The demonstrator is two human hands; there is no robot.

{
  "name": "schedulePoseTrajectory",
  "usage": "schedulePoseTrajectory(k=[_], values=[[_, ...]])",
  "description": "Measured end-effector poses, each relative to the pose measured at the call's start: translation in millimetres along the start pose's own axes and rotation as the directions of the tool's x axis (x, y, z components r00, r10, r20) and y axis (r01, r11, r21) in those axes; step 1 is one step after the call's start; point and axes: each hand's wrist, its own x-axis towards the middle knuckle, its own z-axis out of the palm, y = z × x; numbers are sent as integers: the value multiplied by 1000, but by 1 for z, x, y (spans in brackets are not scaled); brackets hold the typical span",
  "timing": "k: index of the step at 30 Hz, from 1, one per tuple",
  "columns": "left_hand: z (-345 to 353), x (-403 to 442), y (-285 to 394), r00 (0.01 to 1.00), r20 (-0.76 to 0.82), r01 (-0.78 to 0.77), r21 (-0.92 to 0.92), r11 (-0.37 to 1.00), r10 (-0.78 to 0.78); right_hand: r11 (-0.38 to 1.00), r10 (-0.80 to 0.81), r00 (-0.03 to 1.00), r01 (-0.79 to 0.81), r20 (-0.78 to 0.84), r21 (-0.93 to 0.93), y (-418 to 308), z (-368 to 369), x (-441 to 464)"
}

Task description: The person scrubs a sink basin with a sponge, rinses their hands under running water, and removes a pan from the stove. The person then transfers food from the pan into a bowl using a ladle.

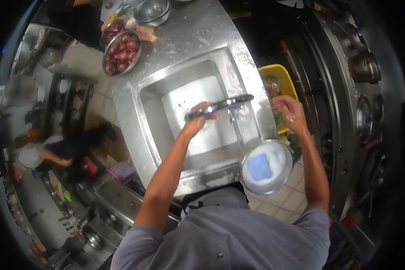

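Over the steel sink (pixel 153 130), my left hand (pixel 197 121) is closed on a shiny metal pan or lid (pixel 222 105), seen nearly edge-on. A patch of pink shows by my fingers. My right hand (pixel 291 112) is raised beside the yellow bin (pixel 289 80), its fingers curled; whether anything is in them is too small to tell. Below it, at the counter's right front corner, a round metal bowl (pixel 280 180) holds white suds and a blue sponge or cloth (pixel 259 167). The faucet (pixel 231 118) stands at the sink's right side.
Bowls of red onions (pixel 122 53) and stacked steel bowls (pixel 152 12) stand at the counter's far left. Another person (pixel 54 150) is at the left. Scraps lie in the yellow bin. Stoves and pots (pixel 364 67) line the right side.
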Motion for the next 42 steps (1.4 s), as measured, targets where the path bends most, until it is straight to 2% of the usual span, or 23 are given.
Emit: schedulePoseTrajectory(k=[1, 3, 6, 10, 14, 17, 19, 20, 21, 23, 24, 26, 27, 29, 31, 32, 33, 35, 36, 37, 38, 39, 42], values=[[6, 1, 12, 994, -48, 82, -249, 965, -97, 1000, -6, 1000, 6, 10, -16, 3, -9, -28], [-7, 11, -3, 981, -50, 162, -336, 928, -189, 989, 127, 981, -114, -147, 94, 10, -21, -75], [-15, 3, -2, 983, -106, 66, -543, 837, -146, 961, 84, 941, 11, -327, 277, -46, 12, -111], [5, -16, 39, 969, -189, -32, -736, 677, -160, 927, -75, 997, 78, -23, 368, -109, 122, -91], [-1, -44, 69, 981, -194, -125, -663, 738, -8, 741, 210, 937, -338, 278, 580, -106, 233, -12], [-42, -79, 69, 923, -347, -305, -389, 869, 168, 403, -50, 775, -561, 629, 723, -64, 280, 58], [-69, -122, 60, 810, -488, -460, -183, 869, 326, 484, 74, 768, -586, 636, 650, -103, 298, 52], [-91, -144, 43, 821, -417, -331, 211, 920, 391, 561, 186, 776, -587, 602, 583, -123, 300, 48], [-112, -167, 27, 849, -321, -177, 575, 799, 419, 562, 192, 768, -597, 611, 573, -128, 299, 45], [-129, -224, 12, 953, -28, -96, 917, 387, 301, 804, 38, 305, -575, 952, 152, -131, 285, 38], [-136, -248, -11, 926, 104, -209, 942, 263, 364, 877, 139, 112, -476, 984, -70, -137, 274, 37], [-130, -275, -67, 893, 280, -330, 940, 88, 354, 890, 342, 68, -343, 937, -300, -138, 261, 43], [-121, -282, -83, 899, 322, -350, 936, 43, 297, 839, 528, 66, -196, 847, -508, -137, 252, 48], [-81, -278, -85, 959, 214, -228, 972, 54, 185, 853, 522, 215, -130, 825, -506, -109, 242, 66], [-43, -250, -88, 970, 131, -186, 943, 277, 206, 958, -50, 736, -157, 675, 242, -55, 248, 83], [-26, -233, -81, 988, 102, -144, 889, 434, 118, 781, -232, 794, -193, 563, 594, -61, 257, 63], [-12, -211, -74, 998, 57, -65, 867, 495, 32, 782, -238, 798, -181, 554, 597, -68, 268, 50], [1, -158, -58, 999, 22, -2, 848, 530, -32, 327, 53, 839, -527, 542, 784, -84, 287, 40], [1, -134, -59, 994, -104, 65, 343, 937, -31, 331, 37, 848, -510, 529, 794, -79, 294, 37], [0, -114, -55, 974, -195, 47, -312, 949, -113, 100, 26, 891, -454, 454, 886, -67, 303, 34], [-4, -98, -32, 968, -213, 10, -498, 867, -134, -142, 36, 925, -370, 378, 918, -62, 310, 34], [-6, -87, -4, 960, -225, -26, -664, 747, -166, -150, 34, 928, -363, 371, 920, -70, 310, 32], [-16, -62, 52, 977, -207, -93, -651, 753, -58, -104, 575, 818, 76, -3, 992, -94, 308, 27]])
